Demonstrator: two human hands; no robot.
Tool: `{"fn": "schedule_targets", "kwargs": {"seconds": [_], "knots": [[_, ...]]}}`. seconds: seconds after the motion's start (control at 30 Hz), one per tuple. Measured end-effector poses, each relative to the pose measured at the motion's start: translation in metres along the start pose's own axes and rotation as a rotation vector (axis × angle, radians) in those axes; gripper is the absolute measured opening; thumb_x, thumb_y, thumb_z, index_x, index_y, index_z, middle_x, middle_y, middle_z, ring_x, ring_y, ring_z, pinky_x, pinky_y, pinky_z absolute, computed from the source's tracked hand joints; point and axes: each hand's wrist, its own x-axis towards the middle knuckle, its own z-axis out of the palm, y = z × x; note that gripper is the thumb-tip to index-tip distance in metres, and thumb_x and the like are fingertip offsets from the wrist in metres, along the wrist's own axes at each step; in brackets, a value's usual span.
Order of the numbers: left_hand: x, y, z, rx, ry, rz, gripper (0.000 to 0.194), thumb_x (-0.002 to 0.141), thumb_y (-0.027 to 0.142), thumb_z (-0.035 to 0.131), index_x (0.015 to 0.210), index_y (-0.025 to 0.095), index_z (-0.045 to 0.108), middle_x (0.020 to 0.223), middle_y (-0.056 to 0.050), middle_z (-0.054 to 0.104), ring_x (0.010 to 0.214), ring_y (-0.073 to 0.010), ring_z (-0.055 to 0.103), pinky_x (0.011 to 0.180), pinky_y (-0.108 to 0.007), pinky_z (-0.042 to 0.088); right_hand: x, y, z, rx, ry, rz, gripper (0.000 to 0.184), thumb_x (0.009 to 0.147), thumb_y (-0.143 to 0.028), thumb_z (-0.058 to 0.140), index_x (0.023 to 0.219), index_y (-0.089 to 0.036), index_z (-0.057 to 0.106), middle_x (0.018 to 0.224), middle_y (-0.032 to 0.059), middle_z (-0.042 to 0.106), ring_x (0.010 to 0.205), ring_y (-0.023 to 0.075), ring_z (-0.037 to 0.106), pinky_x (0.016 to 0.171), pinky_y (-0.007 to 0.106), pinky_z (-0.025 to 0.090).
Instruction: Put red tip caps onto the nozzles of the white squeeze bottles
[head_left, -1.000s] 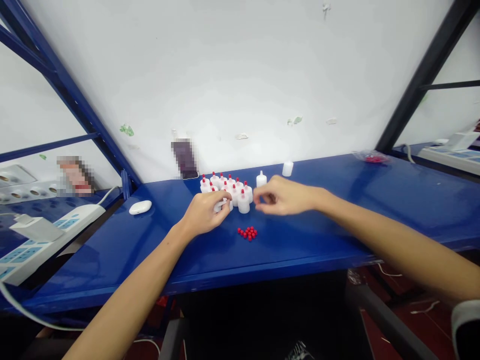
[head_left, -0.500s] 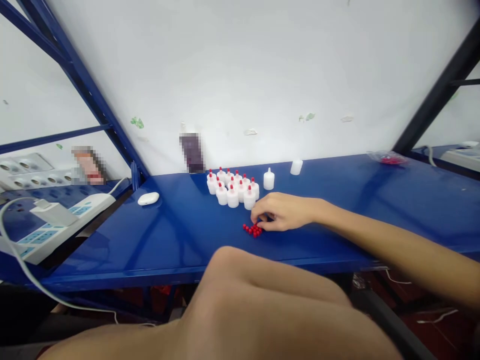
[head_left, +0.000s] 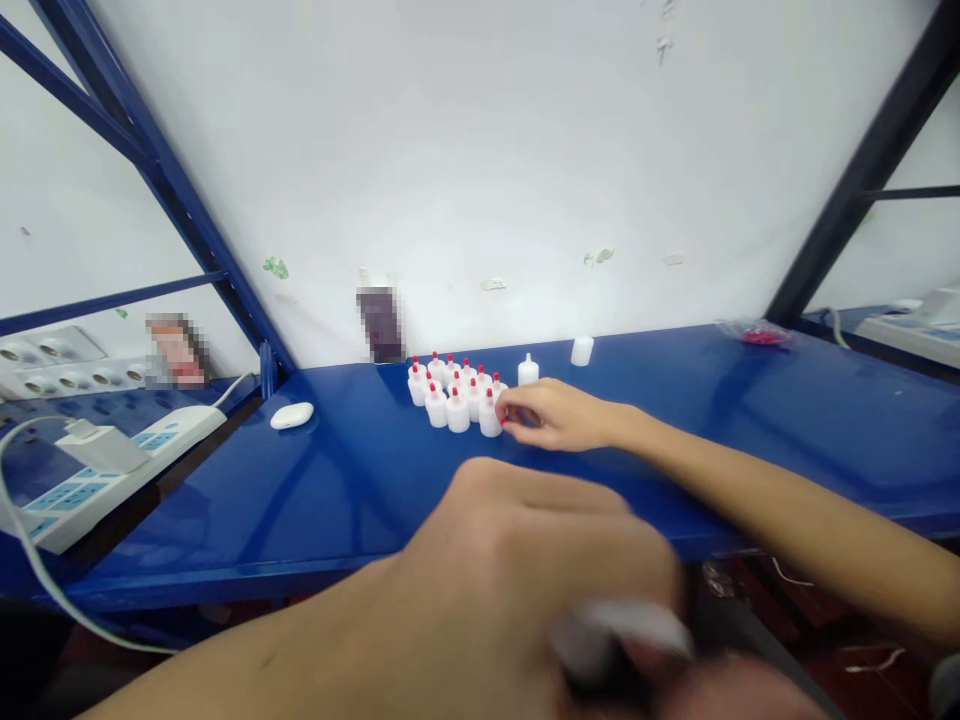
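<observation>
My right hand [head_left: 551, 415] is closed in a pinch at the front right of the bottle group, with a small red cap [head_left: 505, 426] at its fingertips. Several small white bottles with red-tipped nozzles [head_left: 457, 411] stand upright close together to its left. Just behind the hand is a white bottle with a bare nozzle [head_left: 528, 370], its lower part covered. My left hand [head_left: 540, 550] looms large and blurred in the foreground, fingers curled around something white and dark that I cannot make out. No loose red caps show on the table; my left hand covers part of the front.
A white bottle without a visible nozzle [head_left: 582, 350] stands farther back. A clear bag with red contents [head_left: 761, 334] lies at the right. On the left are a white oval case [head_left: 292, 415] and a power strip [head_left: 120, 465]. A dark pixelated object [head_left: 382, 325] leans on the wall.
My right hand has moved from the loose red caps to the front bottle, carrying one cap. My left hand has shifted right and turned, bringing its curled fingers into view. The camera has tilted slightly.
</observation>
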Motion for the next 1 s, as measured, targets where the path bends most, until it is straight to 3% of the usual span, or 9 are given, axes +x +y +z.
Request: {"fn": "schedule_targets", "kwargs": {"seconds": [0.1, 0.17, 0.27, 0.33, 0.47, 0.77, 0.87, 0.93, 1.0], "knots": [[0.007, -0.042, 0.020, -0.103, 0.177, -0.149, 0.034, 0.091, 0.032, 0.050, 0.058, 0.024, 0.052, 0.050, 0.002, 0.055, 0.044, -0.0106, 0.046, 0.043, -0.028, 0.040, 0.001, 0.003, 0.004, 0.149, 0.376, 0.066, 0.012, 0.096, -0.030, 0.051, 0.097, -0.019, 0.054, 0.071, -0.0020, 0.056, 0.060, 0.0114, 0.051, 0.058, 0.024, 0.039], [0.008, -0.078, 0.038, -0.059, 0.243, -0.241, 0.032, 0.087, 0.026, 0.053, 0.055, 0.020, 0.048, 0.052, 0.002, 0.054, 0.045, -0.0092, 0.044, 0.047, -0.026, 0.037, 0.002, 0.003, 0.010, 0.222, 0.521, 0.083, 0.013, 0.098, -0.033, 0.048, 0.100, -0.020, 0.051, 0.071, -0.0025, 0.055, 0.061, 0.0120, 0.052, 0.058, 0.024, 0.040], [0.001, -0.119, 0.059, -0.010, 0.243, -0.316, 0.034, 0.085, 0.025, 0.052, 0.053, 0.018, 0.045, 0.049, 0.002, 0.049, 0.046, -0.0082, 0.038, 0.050, -0.025, 0.032, 0.002, 0.001, 0.021, 0.231, 0.512, 0.014, 0.013, 0.100, -0.033, 0.046, 0.103, -0.021, 0.049, 0.072, -0.0022, 0.056, 0.061, 0.0123, 0.051, 0.058, 0.025, 0.041], [-0.005, -0.130, 0.064, -0.007, 0.241, -0.327, 0.035, 0.084, 0.026, 0.051, 0.051, 0.017, 0.042, 0.047, 0.002, 0.046, 0.045, -0.0081, 0.036, 0.050, -0.024, 0.029, 0.003, -0.003, 0.027, 0.197, 0.441, -0.029, 0.012, 0.100, -0.032, 0.046, 0.105, -0.022, 0.049, 0.075, -0.0011, 0.059, 0.061, 0.0125, 0.051, 0.059, 0.025, 0.041], [-0.011, -0.131, 0.066, -0.013, 0.225, -0.325, 0.031, 0.081, 0.028, 0.055, 0.053, 0.017, 0.046, 0.048, 0.002, 0.049, 0.045, -0.0087, 0.038, 0.050, -0.024, 0.028, 0.006, -0.011, 0.034, 0.146, 0.383, -0.032, 0.011, 0.100, -0.029, 0.046, 0.104, -0.022, 0.053, 0.080, 0.0007, 0.062, 0.064, 0.0132, 0.054, 0.061, 0.026, 0.042], [-0.011, -0.129, 0.073, 0.020, 0.183, -0.335, 0.028, 0.080, 0.028, 0.055, 0.056, 0.019, 0.046, 0.051, 0.000, 0.056, 0.047, -0.0127, 0.051, 0.050, -0.025, 0.032, 0.008, -0.011, 0.033, 0.047, 0.421, -0.044, 0.011, 0.099, -0.028, 0.050, 0.098, -0.020, 0.057, 0.081, 0.0013, 0.064, 0.062, 0.0122, 0.052, 0.060, 0.024, 0.040], [-0.013, -0.127, 0.070, -0.006, 0.139, -0.348, 0.008, 0.081, 0.026, 0.057, 0.084, 0.019, 0.057, 0.066, -0.001, 0.067, 0.057, -0.0177, 0.063, 0.054, -0.026, 0.040, 0.009, -0.009, 0.028, -0.197, 0.320, -0.077, 0.017, 0.102, -0.029, 0.043, 0.097, -0.018, 0.057, 0.086, 0.0044, 0.064, 0.066, 0.0141, 0.052, 0.060, 0.026, 0.037], [-0.014, -0.125, 0.068, -0.016, 0.108, -0.361, 0.029, 0.080, 0.023, 0.058, 0.109, 0.020, 0.052, 0.077, -0.002, 0.072, 0.064, -0.0207, 0.068, 0.058, -0.027, 0.045, 0.010, -0.009, 0.025, -0.398, 0.241, -0.106, 0.021, 0.102, -0.026, 0.038, 0.098, -0.018, 0.057, 0.092, 0.0074, 0.064, 0.069, 0.0161, 0.052, 0.060, 0.028, 0.034], [-0.013, -0.124, 0.066, -0.011, 0.081, -0.370, 0.041, 0.080, 0.020, 0.057, 0.119, 0.021, 0.044, 0.080, -0.001, 0.072, 0.066, -0.0219, 0.070, 0.059, -0.028, 0.046, 0.012, -0.009, 0.025, -0.525, 0.222, -0.147, 0.022, 0.101, -0.021, 0.036, 0.097, -0.017, 0.058, 0.092, 0.0086, 0.064, 0.070, 0.0176, 0.051, 0.062, 0.030, 0.032]]}}
